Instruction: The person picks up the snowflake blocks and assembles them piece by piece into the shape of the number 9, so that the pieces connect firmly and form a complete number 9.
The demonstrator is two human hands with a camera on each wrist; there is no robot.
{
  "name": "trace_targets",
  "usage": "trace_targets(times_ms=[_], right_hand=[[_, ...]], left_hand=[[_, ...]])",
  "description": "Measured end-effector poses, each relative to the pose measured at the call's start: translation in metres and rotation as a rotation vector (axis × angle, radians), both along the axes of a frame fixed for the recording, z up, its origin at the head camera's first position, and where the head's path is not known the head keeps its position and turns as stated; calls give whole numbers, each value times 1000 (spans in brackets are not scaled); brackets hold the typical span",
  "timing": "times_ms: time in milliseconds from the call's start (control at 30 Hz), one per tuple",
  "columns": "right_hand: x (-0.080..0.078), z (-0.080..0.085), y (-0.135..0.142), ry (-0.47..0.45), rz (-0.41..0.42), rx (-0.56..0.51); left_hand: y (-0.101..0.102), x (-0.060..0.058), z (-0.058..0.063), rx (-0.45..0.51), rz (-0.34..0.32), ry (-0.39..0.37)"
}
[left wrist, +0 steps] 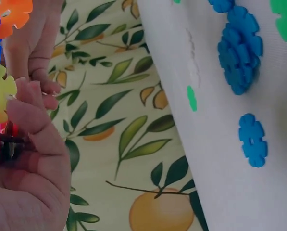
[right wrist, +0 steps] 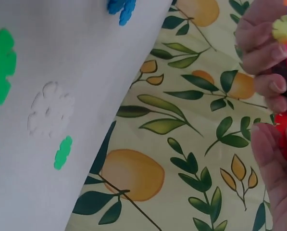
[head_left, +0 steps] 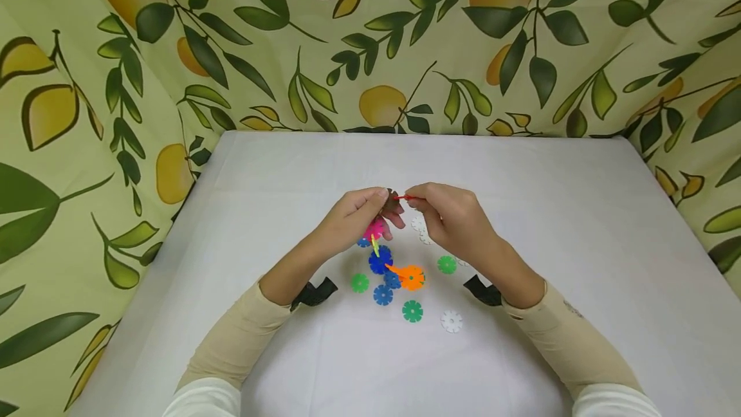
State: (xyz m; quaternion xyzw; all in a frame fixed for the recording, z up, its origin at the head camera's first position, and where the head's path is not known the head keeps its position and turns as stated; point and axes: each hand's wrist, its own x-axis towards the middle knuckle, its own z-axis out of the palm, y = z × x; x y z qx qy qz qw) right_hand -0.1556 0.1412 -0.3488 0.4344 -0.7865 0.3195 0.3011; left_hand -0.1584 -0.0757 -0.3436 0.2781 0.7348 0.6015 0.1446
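Observation:
Above the table, my left hand [head_left: 354, 216] holds a chain of notched plastic discs by its brown disc [head_left: 393, 201]. Below that hang a pink disc [head_left: 375, 229], a yellow disc [left wrist: 1, 91] seen nearly edge-on from the head, a dark blue disc [head_left: 379, 259] and an orange disc [head_left: 413, 278]. My right hand [head_left: 460, 217] pinches a red disc [right wrist: 284, 131] between thumb and fingers. The red disc's edge meets the brown one; whether their slots interlock, I cannot tell. Fingers partly cover both discs.
Loose discs lie on the white table [head_left: 278, 166]: green ones [head_left: 412, 311], blue ones [head_left: 383, 295] and white ones [head_left: 451, 321]. Some blue discs overlap in the left wrist view. Black straps [head_left: 315, 293] hang at both wrists. A fruit-patterned cloth [head_left: 370, 44] rises behind the table.

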Motion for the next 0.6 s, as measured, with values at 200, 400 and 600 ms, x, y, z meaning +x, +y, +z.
trace_targets(times_ms=[200, 400, 600], right_hand=[[1, 2, 3, -81, 9, -2], [6, 10, 6, -232, 67, -92], [10, 13, 6, -325, 104, -136]], left_hand=[[-1, -4, -4, -45, -2, 68], [-8, -5, 3, -21, 39, 210], [-15, -3, 9, -52, 26, 296]])
